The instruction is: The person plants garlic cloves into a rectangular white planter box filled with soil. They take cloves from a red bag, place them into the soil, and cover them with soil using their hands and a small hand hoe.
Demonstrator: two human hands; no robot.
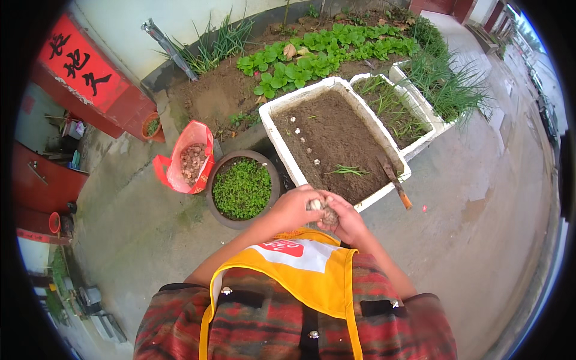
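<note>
My left hand [294, 209] and my right hand [348, 219] meet at the near edge of a white foam planter box [306, 177]. Between them is a garlic bulb [330, 218], gripped by the fingers of both. A pale clove [315, 204] shows by my left fingertips; whether it is still joined to the bulb I cannot tell. Several garlic cloves [317, 162] stand in a row in the brown soil [342, 130] along the box's left side. A few cut green leaves [348, 170] lie on the soil. At the right corner rests a wooden-handled digging tool [400, 191], blade in the soil.
Left of the box are a round pot of green seedlings [242, 189] and a red bag [198, 135] holding garlic. Two foam boxes [420, 146] with grassy plants stand to the right. Behind is a bed of leafy greens [288, 74]. Wet concrete [468, 252] surrounds them.
</note>
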